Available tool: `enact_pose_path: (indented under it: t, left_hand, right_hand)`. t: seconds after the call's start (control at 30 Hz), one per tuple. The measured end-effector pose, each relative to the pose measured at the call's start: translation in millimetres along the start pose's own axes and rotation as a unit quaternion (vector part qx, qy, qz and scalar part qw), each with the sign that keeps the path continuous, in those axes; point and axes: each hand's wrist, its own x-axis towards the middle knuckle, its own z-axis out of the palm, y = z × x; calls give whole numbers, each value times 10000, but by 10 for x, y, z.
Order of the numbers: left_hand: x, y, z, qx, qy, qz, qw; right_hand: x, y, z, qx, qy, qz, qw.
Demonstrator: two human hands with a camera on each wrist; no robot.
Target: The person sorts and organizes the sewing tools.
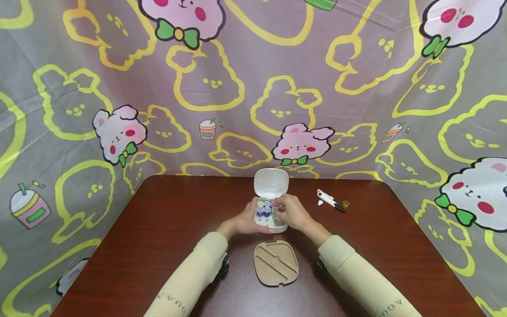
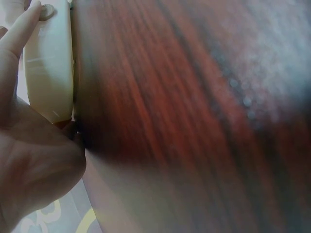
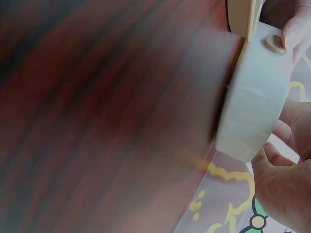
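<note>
Furthest left, the left hand point(image 1: 248, 220) has a curled grip on a white, round-cornered plastic box point(image 1: 279, 229), fingers along its left side and thumb across its near wall; in the left wrist view the thumb tip meets a small round tan button point(image 2: 46, 12). The box sits mid-tabletop point(image 1: 178, 202), its lid point(image 1: 271, 183) raised at the back, with small cylindrical spools point(image 1: 267, 211) in purple, dark blue, green and paler colours standing in rows inside. Nearer the person lies a flat tan rounded-square panel point(image 1: 276, 274) with diagonal bars. The right hand point(image 1: 295, 213) bends its fingers over the box's right side, beside the green spool; whether its grip has closed on one, I cannot tell. Further right lie a slim white-and-black tool point(image 1: 330, 201) and a small yellow ring-shaped piece point(image 1: 346, 204).
</note>
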Motion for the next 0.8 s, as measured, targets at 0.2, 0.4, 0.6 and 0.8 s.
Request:
enact_pose_path:
  t: [0.2, 0.4, 0.6, 0.8]
  left_hand:
    - [9, 7, -9, -37, -19, -53, 10000]
    - [-14, 28, -13, -54, 20, -14, 10000]
    - [9, -17, 12, 2, 47, -22, 10000]
    - [61, -90, 47, 28, 44, -32, 10000]
  right_hand:
    - [3, -22, -19, -35, -35, -90, 9999]
    - [3, -32, -26, -70, -79, -124, 9999]
    - [-13, -30, -27, -58, -92, -158, 9998]
    - [-27, -46, -34, 48, -109, -114, 9999]
